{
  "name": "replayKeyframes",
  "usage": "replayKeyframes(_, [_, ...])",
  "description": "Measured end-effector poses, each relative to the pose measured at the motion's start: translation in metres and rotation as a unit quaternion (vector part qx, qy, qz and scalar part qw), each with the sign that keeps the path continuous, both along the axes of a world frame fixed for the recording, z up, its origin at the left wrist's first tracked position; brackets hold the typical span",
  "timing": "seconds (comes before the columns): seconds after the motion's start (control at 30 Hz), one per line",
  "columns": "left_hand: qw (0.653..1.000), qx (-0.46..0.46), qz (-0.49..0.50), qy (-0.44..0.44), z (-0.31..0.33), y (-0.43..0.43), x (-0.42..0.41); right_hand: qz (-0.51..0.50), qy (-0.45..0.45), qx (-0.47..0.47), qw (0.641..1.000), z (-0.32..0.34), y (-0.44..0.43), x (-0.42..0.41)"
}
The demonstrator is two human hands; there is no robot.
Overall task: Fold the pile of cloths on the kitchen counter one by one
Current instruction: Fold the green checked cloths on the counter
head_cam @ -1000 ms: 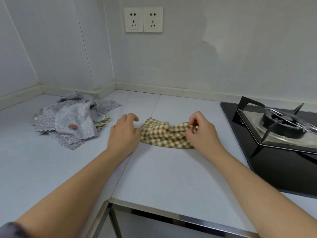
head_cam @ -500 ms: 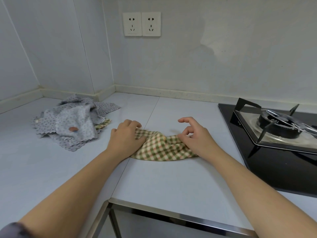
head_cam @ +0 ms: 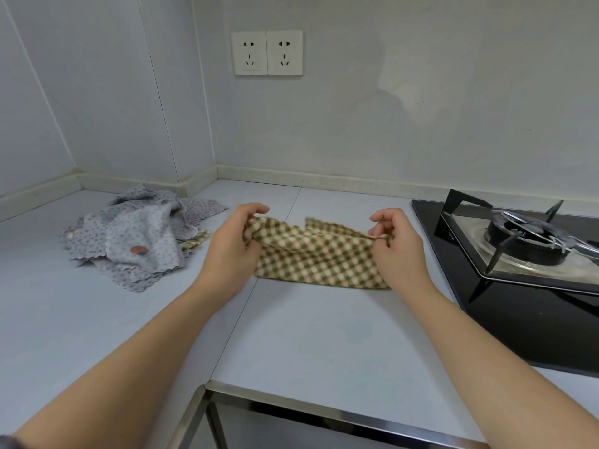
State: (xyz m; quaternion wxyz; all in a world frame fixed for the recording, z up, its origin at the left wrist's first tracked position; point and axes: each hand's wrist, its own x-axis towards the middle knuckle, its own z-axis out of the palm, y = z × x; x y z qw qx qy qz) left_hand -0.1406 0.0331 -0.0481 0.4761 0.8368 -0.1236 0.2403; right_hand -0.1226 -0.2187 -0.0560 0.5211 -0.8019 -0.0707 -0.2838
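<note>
Left hand (head_cam: 231, 247) grips the end of the green-and-cream checked cloth (head_cam: 317, 259) that lies farther from the gas hob (head_cam: 518, 306). Its fingers are curled over the cloth's upper edge and fabric is bunched against the palm. We see the right hand (head_cam: 397, 251) holding the end nearer the hob, with the upper edge pinched between thumb and curled fingers and the index finger raised a little above the fabric. Both forearms are bare and reach in over the near edge of the counter (head_cam: 308, 345).

Cloth state: drawn out sideways between the two hands, upper edge lifted, with a loose flap standing up near its middle. The lower edge sags to the counter top; we cannot tell whether it rests fully on it. The cloth sits just left of the hob, apart from its black glass.

We log the pile of grey dotted cloths (head_cam: 136, 234) as crumpled and unfolded, well to the left of the hob, beyond the left hand and not touching it. One cloth on top carries a small brown patch (head_cam: 138, 250). A corner of a second checked cloth (head_cam: 194, 242) pokes out from under the pile on the side facing the hob.

Hob: black glass top, one burner (head_cam: 525, 239) under a metal pan support. We note the double wall socket (head_cam: 268, 52) on the wall, up and to the left of the hob
</note>
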Motion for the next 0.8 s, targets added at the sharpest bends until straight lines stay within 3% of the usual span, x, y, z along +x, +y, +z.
replayKeyframes(0.2, [0.988, -0.058, -0.114, 0.084, 0.007, 0.004, -0.010, 0.087, 0.043, 0.078, 0.992, 0.008, -0.003, -0.012])
replayKeyframes(0.4, [0.976, -0.075, -0.143, 0.149, 0.005, 0.005, -0.011, 0.197, 0.166, -0.034, 0.966, 0.014, -0.006, -0.019])
replayKeyframes(0.57, [0.980, 0.082, -0.129, 0.125, -0.001, -0.003, -0.006, 0.175, 0.201, -0.092, 0.959, 0.015, -0.001, -0.019])
replayKeyframes(0.67, [0.951, 0.195, -0.178, 0.162, -0.007, -0.005, -0.001, 0.120, 0.199, -0.154, 0.960, 0.011, 0.000, -0.016])
replayKeyframes(0.8, [0.901, 0.373, -0.137, 0.175, -0.011, -0.004, 0.006, 0.091, 0.226, -0.320, 0.916, 0.007, 0.004, -0.013])
